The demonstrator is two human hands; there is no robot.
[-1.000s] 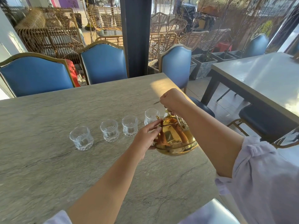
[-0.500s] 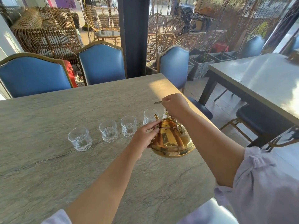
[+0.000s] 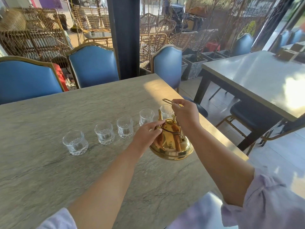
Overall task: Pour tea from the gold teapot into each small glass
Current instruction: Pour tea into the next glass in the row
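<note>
A shiny gold teapot (image 3: pixel 171 146) hangs just above the stone table (image 3: pixel 49 171), near its right edge. My right hand (image 3: pixel 185 114) grips the pot's thin wire handle from above. The fingertips of my left hand (image 3: pixel 146 135) rest on the lid and the pot's left shoulder. The curved spout points away from me, towards the rightmost small glass (image 3: pixel 165 111), which the pot partly hides. Several clear cut glasses stand in a row running leftwards: one (image 3: pixel 146 116), another (image 3: pixel 125 127), a third (image 3: pixel 104 133) and the leftmost (image 3: pixel 75 142). I cannot tell whether any holds tea.
Blue padded chairs (image 3: pixel 94 66) with gold frames line the table's far side, and one (image 3: pixel 168 65) stands at its right end. A dark pillar (image 3: pixel 125 35) rises behind them. A second table (image 3: pixel 257 80) stands to the right across a tiled aisle.
The teapot has risen slightly and its spout now shows beside the rightmost glass. My right hand has lifted the wire handle higher. The view has shifted a little.
</note>
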